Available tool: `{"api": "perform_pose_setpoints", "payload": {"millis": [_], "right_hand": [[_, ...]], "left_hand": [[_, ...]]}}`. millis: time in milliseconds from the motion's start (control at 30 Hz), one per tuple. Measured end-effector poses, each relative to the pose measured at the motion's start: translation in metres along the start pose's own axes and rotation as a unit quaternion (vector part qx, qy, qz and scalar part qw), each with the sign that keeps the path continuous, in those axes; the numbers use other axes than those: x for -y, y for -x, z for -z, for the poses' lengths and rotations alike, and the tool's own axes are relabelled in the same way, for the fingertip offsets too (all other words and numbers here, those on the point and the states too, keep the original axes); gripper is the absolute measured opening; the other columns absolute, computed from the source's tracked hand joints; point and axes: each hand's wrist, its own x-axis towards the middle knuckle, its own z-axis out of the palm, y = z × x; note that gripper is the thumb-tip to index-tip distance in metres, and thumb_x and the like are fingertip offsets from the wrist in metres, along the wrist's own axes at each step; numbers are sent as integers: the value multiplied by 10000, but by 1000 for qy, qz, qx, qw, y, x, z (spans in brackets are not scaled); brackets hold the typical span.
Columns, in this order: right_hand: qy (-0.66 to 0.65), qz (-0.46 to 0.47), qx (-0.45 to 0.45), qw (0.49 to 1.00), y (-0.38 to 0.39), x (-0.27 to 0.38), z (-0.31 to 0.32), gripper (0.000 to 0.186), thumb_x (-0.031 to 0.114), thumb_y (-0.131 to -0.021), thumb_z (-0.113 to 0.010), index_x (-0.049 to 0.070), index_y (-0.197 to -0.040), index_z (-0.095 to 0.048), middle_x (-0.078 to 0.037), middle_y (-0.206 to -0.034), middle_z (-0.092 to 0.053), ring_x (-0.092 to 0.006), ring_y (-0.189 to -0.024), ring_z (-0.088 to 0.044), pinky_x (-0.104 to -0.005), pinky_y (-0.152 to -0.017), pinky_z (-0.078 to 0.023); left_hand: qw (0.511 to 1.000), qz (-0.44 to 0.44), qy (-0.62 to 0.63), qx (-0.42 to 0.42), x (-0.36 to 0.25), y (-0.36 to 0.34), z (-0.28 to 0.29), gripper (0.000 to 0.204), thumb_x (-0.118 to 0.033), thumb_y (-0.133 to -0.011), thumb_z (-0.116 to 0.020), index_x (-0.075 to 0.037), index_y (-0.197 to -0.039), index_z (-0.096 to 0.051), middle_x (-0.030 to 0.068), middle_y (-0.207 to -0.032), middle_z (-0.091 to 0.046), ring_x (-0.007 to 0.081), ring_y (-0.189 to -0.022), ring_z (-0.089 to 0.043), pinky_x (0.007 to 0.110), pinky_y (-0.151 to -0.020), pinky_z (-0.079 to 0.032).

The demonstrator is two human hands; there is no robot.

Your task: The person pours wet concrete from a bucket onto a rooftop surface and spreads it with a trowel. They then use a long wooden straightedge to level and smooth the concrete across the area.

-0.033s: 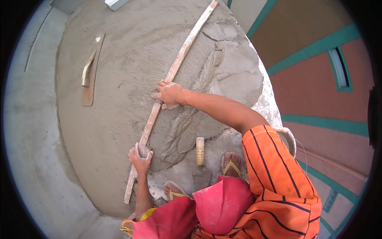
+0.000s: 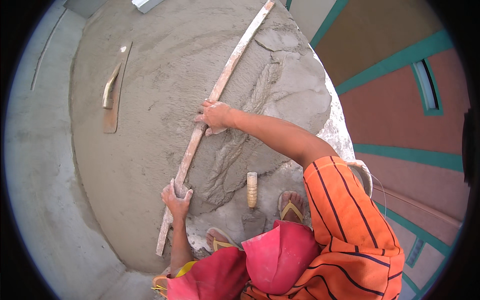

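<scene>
A long, narrow wooden screed board lies slantwise across wet grey mortar. Its far end reaches the top of the view and its near end points down toward my feet. Near that lower end my left hand is closed round the board, thumb on the right side. Higher up, about mid-length, my right hand grips it too, fingers over the top. Both hands are smeared with mortar. Along the board's right side runs a rough ridge of mortar, with smoother slabs of it beyond.
A float with a wooden handle rests on the mortar at left. Before my sandalled feet lies a trowel with a ribbed handle. A bucket stands by my right arm. A low grey wall borders the left.
My right hand has shifted very slightly to the right. The board and my left hand look almost unmoved.
</scene>
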Motion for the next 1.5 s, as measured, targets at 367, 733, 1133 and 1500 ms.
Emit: {"api": "perform_pose_setpoints", "payload": {"millis": [367,733,1133,1500], "right_hand": [[81,-34,3,996,-15,-10,-22,355,254,-913,-572,241,-1263,-632,-62,-1175,-628,-251,-1228,-512,-399,-1119,-354],[130,-67,16,989,2,-22,-17,330,278,-946,-545,272,-1264,-631,-76,-1195,-614,-264,-1241,-506,-422,-1131,-346],[87,-53,-93,990,17,-43,-31,293,215,-897,-592,220,-1180,-668,-78,-1186,-610,-285,-1217,-513,-435,-1086,-397],[115,-55,-89,988,25,-53,-24,300,213,-889,-580,243,-1167,-689,-106,-1073,-646,-267,-1157,-571,-423,-1004,-472]], "left_hand": [[999,-26,38,10,-2,-7,4,762,-231,-648,-854,34,-1297,-556,197,-1164,-572,368,-1117,-501,449,-995,-393],[997,-40,57,13,-12,-21,-11,795,-251,-638,-858,-5,-1331,-554,176,-1173,-565,357,-1121,-493,446,-1019,-372],[996,-37,74,39,-24,-26,-13,769,-261,-662,-839,1,-1326,-552,167,-1177,-559,356,-1135,-480,474,-1022,-355],[996,-44,64,47,-39,-37,-15,743,-246,-669,-830,-7,-1320,-562,146,-1173,-560,341,-1131,-482,464,-1003,-368]]}}
